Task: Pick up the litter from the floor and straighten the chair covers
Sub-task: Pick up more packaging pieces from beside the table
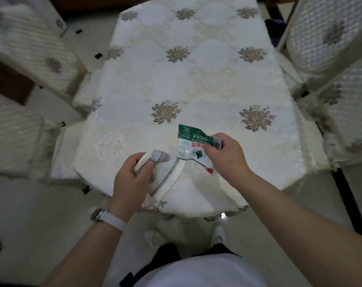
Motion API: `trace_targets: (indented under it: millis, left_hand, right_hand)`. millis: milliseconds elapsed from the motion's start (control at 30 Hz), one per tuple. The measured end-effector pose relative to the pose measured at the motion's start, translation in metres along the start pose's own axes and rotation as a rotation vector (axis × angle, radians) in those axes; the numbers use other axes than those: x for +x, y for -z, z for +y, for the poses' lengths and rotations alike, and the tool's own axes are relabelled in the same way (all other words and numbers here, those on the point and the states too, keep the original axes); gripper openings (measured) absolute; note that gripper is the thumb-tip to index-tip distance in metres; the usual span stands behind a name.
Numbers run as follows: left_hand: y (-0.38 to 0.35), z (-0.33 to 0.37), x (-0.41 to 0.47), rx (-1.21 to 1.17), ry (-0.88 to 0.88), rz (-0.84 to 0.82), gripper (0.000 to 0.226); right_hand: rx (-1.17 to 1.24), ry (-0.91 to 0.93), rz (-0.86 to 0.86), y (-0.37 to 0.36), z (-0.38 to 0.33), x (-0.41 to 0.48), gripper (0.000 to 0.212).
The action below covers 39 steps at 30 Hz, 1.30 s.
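Observation:
A cream embroidered cover (pixel 186 79) with grey flower motifs is spread across the surface in front of me. My left hand (pixel 132 177) grips a bunched fold of that cover near its front edge, where a patterned trim band shows. My right hand (pixel 227 156) pinches a green, white and red crumpled bottle label (pixel 188 146), a piece of litter, held just above the cover. A small dark item sits behind the label in the same hand.
Covered chairs stand on both sides: two at the left (pixel 31 48) and two quilted backs at the right (pixel 325 38). Pale floor tiles (pixel 31 214) surround the table. My feet (pixel 217 233) are below the cover's front edge.

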<state>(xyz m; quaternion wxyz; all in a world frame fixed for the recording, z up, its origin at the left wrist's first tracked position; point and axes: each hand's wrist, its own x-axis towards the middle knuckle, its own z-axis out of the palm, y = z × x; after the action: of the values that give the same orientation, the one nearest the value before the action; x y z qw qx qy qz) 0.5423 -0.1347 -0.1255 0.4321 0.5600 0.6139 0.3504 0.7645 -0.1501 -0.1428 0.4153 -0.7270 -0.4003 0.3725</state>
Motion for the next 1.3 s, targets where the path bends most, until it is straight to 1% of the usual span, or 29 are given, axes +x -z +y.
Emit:
trace_targets:
  millis: [200,333,467,633,733,867,967,1000,1133,1300]
  left_hand:
    - [0.077,-0.032,-0.031,-0.100,0.087,0.252,0.008]
    - [0.129,-0.061,-0.046,-0.133,0.120,0.390,0.008]
    - [0.186,-0.099,-0.047,-0.200,0.175,0.453,0.006]
    - [0.269,-0.144,-0.035,-0.250,0.211,0.549,0.004]
    - [0.322,-0.167,-0.022,-0.265,0.227,0.574,0.005]
    - [0.384,-0.183,-0.014,-0.279,0.210,0.625,0.004]
    - [0.421,-0.191,-0.015,-0.283,0.202,0.690,0.006]
    - [0.432,-0.194,-0.016,-0.286,0.207,0.713,0.007]
    - [0.473,-0.212,-0.023,-0.290,0.250,0.794,0.009]
    - [0.532,-0.236,-0.014,-0.299,0.317,0.882,0.007]
  right_hand:
    - [-0.050,0.119,-0.255,-0.077,-0.047,-0.009,0.019]
    - [-0.086,0.164,-0.370,-0.134,-0.073,-0.026,0.019]
    - [-0.174,0.192,-0.415,-0.193,-0.093,-0.047,0.022]
    - [-0.222,0.185,-0.472,-0.276,-0.129,-0.072,0.013]
    - [-0.229,0.236,-0.476,-0.328,-0.155,-0.082,0.013]
    - [-0.222,0.288,-0.517,-0.385,-0.184,-0.099,0.020]
    - [-0.231,0.294,-0.550,-0.428,-0.198,-0.107,0.007]
    - [-0.234,0.294,-0.564,-0.443,-0.202,-0.109,0.006]
    - [-0.267,0.324,-0.656,-0.501,-0.220,-0.120,0.010]
    - [-0.236,0.351,-0.769,-0.588,-0.248,-0.121,0.014]
